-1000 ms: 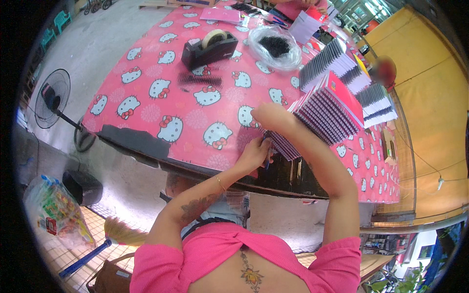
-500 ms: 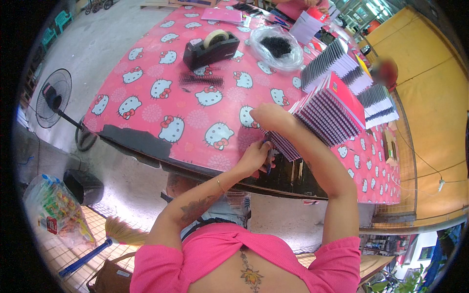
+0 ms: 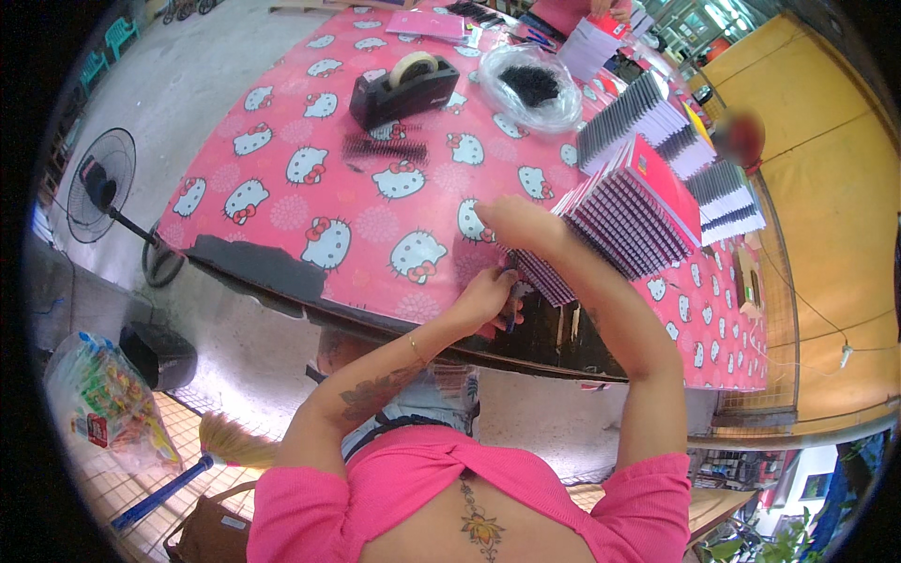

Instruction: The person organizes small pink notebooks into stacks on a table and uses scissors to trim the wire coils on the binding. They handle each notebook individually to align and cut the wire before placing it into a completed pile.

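My left hand [image 3: 490,296] is closed round a dark blue-handled tool [image 3: 511,322] at the table's near edge; its working end is hidden. Beyond it, my right hand [image 3: 508,221] bends down over the near left end of a row of spiral-bound notebooks [image 3: 542,278]. Its fingers are turned away and hidden, so their grip does not show. Right behind my right forearm stands a taller stack of spiral-bound notebooks [image 3: 624,211] with red covers. Black spiral bindings run along the edges facing me.
A black tape dispenser [image 3: 404,94], loose black spiral coils [image 3: 385,150] and a clear plastic bag [image 3: 530,89] of black pieces lie on the pink patterned tablecloth [image 3: 361,220]. More notebook stacks [image 3: 627,120] stand far right. Another person's hand [image 3: 610,9] works across the table.
Both hands stay at almost the same places. The tool in my left hand has turned slightly and shows less of its length. The whole view has shifted a little.
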Demonstrator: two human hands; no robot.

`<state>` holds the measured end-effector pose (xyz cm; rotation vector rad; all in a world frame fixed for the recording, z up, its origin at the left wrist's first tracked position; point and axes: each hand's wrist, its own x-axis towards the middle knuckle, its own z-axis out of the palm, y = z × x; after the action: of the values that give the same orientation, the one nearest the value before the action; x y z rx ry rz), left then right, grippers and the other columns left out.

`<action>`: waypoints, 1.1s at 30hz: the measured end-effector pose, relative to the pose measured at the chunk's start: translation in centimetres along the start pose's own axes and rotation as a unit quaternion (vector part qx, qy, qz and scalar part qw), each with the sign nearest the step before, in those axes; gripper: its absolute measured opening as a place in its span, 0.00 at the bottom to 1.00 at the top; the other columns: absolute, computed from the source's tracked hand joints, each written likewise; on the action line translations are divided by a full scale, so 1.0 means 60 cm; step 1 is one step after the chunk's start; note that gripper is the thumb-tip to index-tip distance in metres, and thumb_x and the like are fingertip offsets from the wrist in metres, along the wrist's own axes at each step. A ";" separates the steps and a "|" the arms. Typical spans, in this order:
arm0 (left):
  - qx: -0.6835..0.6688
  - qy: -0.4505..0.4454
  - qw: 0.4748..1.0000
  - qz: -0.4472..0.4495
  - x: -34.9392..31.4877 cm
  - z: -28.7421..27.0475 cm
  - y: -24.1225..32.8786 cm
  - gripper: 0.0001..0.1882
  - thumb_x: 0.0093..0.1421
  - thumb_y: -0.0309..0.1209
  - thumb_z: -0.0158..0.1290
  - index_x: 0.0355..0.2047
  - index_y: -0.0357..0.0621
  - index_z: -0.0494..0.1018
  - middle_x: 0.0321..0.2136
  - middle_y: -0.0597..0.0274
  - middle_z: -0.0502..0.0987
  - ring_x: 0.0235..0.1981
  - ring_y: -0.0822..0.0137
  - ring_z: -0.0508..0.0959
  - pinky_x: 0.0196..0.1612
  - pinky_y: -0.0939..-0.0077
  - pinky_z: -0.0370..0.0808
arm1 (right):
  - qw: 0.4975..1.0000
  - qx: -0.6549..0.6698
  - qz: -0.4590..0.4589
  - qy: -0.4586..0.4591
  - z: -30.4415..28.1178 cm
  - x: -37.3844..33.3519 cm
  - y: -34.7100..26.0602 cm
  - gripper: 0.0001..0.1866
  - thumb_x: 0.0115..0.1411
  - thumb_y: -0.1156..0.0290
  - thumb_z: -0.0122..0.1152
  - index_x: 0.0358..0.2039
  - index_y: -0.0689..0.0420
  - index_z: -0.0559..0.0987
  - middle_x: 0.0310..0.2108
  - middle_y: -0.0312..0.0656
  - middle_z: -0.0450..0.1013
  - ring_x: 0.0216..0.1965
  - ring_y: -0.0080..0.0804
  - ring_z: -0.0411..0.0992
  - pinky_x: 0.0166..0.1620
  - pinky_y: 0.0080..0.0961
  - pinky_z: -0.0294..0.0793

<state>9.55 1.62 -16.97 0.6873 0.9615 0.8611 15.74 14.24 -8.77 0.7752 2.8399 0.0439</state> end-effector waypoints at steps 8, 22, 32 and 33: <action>-0.061 0.012 0.998 0.012 0.006 0.002 -0.005 0.18 0.70 0.43 0.39 0.43 0.38 0.64 0.28 0.54 0.76 0.25 0.56 0.82 0.24 0.60 0.80 | 0.999 0.001 -0.045 0.019 -0.012 0.017 -0.004 0.08 0.51 0.78 0.57 0.34 0.62 0.77 0.29 0.54 0.77 0.34 0.52 0.78 0.39 0.45 0.77; -0.044 -0.002 0.996 -0.084 -0.008 -0.014 0.018 0.19 0.69 0.41 0.38 0.44 0.35 0.67 0.28 0.48 0.77 0.25 0.51 0.81 0.21 0.57 0.78 | 0.998 -0.020 0.021 -0.053 0.020 0.006 0.004 0.07 0.54 0.73 0.57 0.33 0.60 0.80 0.33 0.53 0.79 0.35 0.48 0.80 0.36 0.44 0.79; -0.026 -0.031 0.995 -0.094 0.008 -0.027 0.026 0.21 0.69 0.42 0.38 0.44 0.34 0.68 0.32 0.49 0.78 0.29 0.49 0.82 0.27 0.52 0.79 | 0.996 -0.024 0.040 -0.078 0.028 0.007 0.001 0.09 0.53 0.75 0.57 0.33 0.60 0.83 0.34 0.52 0.79 0.37 0.49 0.80 0.38 0.43 0.80; -0.023 -0.027 0.995 -0.095 0.010 -0.029 0.023 0.21 0.69 0.43 0.38 0.44 0.34 0.68 0.32 0.49 0.78 0.29 0.49 0.82 0.28 0.51 0.79 | 0.995 -0.020 0.047 -0.082 0.028 0.008 0.000 0.09 0.53 0.75 0.57 0.33 0.60 0.83 0.34 0.53 0.79 0.37 0.49 0.80 0.38 0.43 0.80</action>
<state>7.74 3.04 -16.85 0.5670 0.9394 0.6905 15.65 14.43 -10.48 0.8618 2.6385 0.0485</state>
